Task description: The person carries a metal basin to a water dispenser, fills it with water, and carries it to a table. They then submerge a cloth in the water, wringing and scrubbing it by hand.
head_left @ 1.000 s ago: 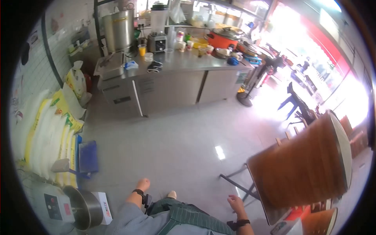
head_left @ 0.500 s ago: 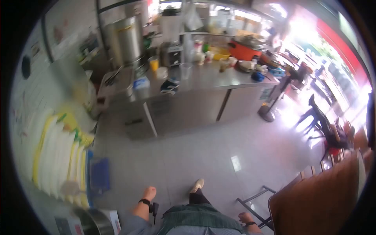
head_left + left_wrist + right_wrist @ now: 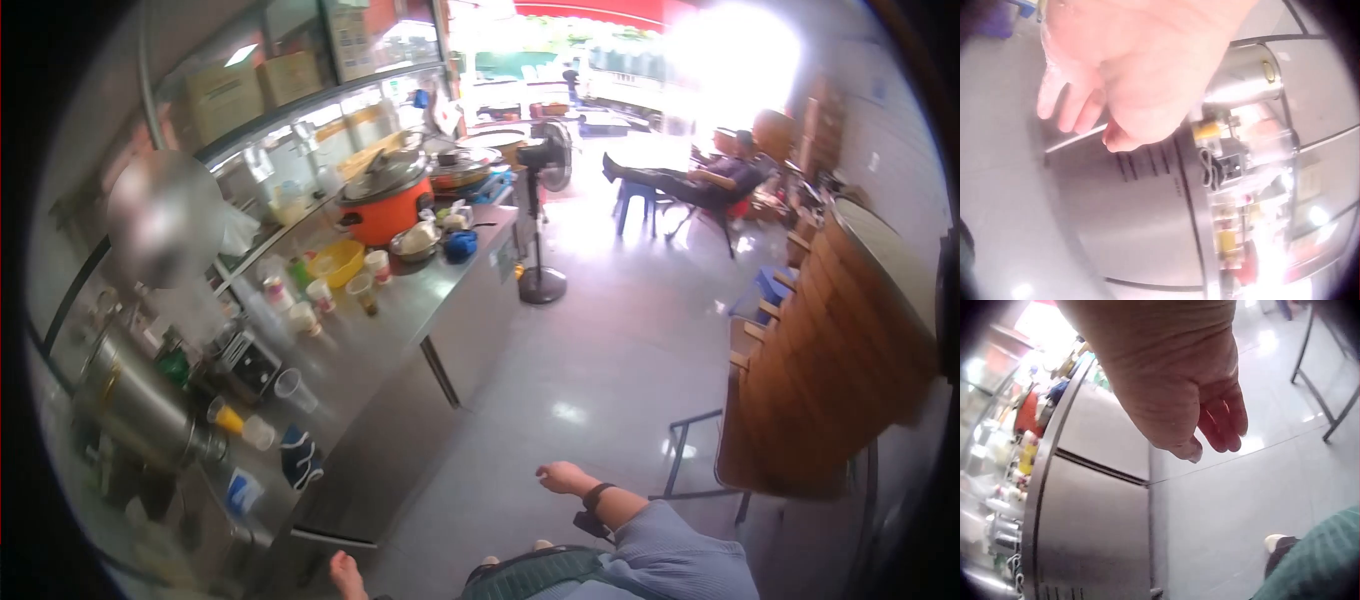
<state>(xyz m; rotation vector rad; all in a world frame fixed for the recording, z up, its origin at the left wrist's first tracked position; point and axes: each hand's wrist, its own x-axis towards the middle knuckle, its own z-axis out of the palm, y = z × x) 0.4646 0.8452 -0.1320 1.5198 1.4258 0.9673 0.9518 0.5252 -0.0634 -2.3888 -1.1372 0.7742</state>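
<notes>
Both hands hang in the air with nothing in them. My left hand (image 3: 347,575) is low in the head view, close to the front of the steel counter (image 3: 375,350). Its fingers (image 3: 1075,106) droop, loosely bent, in the left wrist view. Over the floor, right of the counter, my right hand (image 3: 562,478) hangs with a dark band at the wrist. In the right wrist view, that right hand (image 3: 1172,381) has relaxed fingers pointing down. Near the left hand, on the countertop, lie a dark cloth item (image 3: 299,457) and a cup of orange drink (image 3: 225,415).
On the counter stand an orange pot (image 3: 385,212), a yellow bowl (image 3: 337,262), several cups and a tall steel pot (image 3: 135,395). A standing fan (image 3: 543,285) is past its end. To the right is a folded wooden tabletop (image 3: 820,370); a person (image 3: 715,180) reclines further back.
The head view has swung to the right: the counter now runs along the left side, and the flour-like sacks have left the view. The hands have moved along, still holding nothing.
</notes>
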